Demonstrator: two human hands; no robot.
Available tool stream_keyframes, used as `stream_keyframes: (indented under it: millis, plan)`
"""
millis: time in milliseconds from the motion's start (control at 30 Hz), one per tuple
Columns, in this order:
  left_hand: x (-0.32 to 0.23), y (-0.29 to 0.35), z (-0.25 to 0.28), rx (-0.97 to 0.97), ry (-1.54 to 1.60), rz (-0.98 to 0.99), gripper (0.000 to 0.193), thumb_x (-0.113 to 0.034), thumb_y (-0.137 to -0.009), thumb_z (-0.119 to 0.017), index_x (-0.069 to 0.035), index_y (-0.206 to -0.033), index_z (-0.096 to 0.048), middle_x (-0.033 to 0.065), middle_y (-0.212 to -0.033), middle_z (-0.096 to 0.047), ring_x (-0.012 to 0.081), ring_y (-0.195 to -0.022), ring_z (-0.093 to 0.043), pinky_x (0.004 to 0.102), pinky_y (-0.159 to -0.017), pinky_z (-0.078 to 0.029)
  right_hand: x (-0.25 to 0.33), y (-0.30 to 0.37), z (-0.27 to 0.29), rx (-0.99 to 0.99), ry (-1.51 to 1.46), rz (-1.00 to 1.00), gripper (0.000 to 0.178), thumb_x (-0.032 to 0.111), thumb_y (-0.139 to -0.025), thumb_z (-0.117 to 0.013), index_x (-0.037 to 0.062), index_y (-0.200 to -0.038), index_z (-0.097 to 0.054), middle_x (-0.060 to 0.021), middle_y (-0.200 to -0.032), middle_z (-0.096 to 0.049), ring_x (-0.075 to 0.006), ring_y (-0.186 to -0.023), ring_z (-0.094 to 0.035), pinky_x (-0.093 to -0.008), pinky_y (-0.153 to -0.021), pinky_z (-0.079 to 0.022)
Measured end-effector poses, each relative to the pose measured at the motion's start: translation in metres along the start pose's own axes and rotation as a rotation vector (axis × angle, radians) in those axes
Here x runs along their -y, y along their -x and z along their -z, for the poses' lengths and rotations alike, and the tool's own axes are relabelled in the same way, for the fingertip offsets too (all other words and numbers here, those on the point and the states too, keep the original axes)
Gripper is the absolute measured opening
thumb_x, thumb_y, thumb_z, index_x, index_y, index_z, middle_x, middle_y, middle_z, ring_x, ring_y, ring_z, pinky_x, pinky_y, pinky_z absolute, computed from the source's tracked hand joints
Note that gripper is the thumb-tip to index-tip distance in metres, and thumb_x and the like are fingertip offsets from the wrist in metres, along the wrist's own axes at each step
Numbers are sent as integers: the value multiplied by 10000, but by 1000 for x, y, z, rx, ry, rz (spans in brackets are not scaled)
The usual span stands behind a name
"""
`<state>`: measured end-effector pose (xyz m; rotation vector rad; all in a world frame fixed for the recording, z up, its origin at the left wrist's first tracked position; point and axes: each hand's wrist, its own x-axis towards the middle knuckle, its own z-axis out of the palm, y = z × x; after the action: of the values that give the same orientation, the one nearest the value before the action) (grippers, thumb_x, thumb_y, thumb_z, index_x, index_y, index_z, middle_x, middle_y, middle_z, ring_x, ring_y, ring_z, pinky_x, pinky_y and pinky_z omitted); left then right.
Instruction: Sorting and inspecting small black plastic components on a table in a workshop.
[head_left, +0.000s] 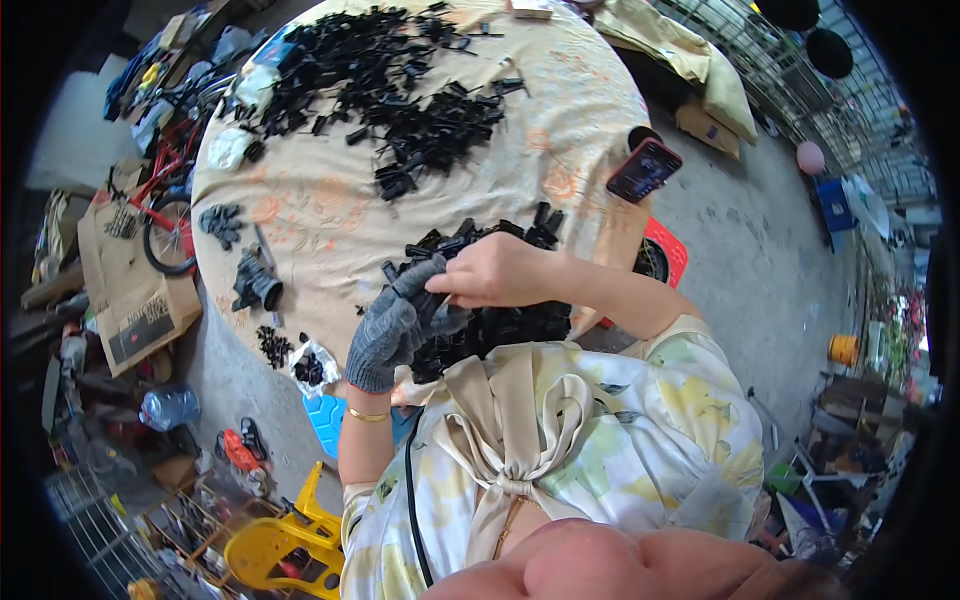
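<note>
My left hand, in a grey knit glove, holds a small black plastic part just above the near edge of the round table. My bare right hand pinches the same part from the right, fingers closed on it. Right under both hands lies a heap of black plastic parts. A larger spread of the same black parts covers the far half of the table.
A phone lies at the table's right edge. Small clusters of black pieces and a clear bag of them sit near the left edge. A red bicycle, cardboard, a blue stool and yellow plastic crowd the floor on the left.
</note>
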<state>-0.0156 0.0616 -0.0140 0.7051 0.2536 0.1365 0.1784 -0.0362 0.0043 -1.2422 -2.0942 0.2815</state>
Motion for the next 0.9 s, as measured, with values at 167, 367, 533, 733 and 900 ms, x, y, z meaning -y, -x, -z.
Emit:
stream_keyframes:
  millis: [167,367,533,733,900]
  plan:
    - [5,-8,-20,122,56,232,827,-327,-701,-724,33,-1309,-296,167,-1172,-506,271,-958,-591,411,-797,-512,16,25,13,-25,161,138,250,144,-742,-562,76,-982,-556,-39,-693,-540,-216,-595,-570,-328,-494,-455]
    - [14,-6,-32,-100,-118,164,580,-158,-754,-680,13,-1233,-400,129,-1060,-568,200,-864,-609,329,-764,-515,20,30,11,-92,113,-135,294,199,-733,-643,74,-983,-552,-61,-713,-552,-224,-620,-580,-326,-531,-467]
    - [26,-2,-31,-233,-306,-142,496,-72,-816,-601,-39,-1250,-363,133,-1141,-509,192,-869,-579,295,-778,-491,28,30,2,-221,-565,-625,144,104,-850,-550,8,-957,-565,-34,-695,-565,-63,-637,-519,-217,-581,-421]
    - [37,-6,-35,-424,-579,-406,463,-17,-829,-578,-25,-1230,-346,83,-1119,-482,141,-980,-498,265,-843,-438,33,17,-18,-270,-778,-703,114,92,-873,-533,-8,-898,-581,-6,-720,-572,-50,-651,-509,-197,-592,-424]
    - [33,0,-40,-491,-704,-441,342,-8,-834,-567,-4,-1154,-446,89,-1125,-508,137,-965,-518,257,-830,-447,34,13,-28,-309,-884,-739,123,108,-874,-545,-5,-876,-594,-1,-706,-578,-42,-629,-499,-190,-579,-419]
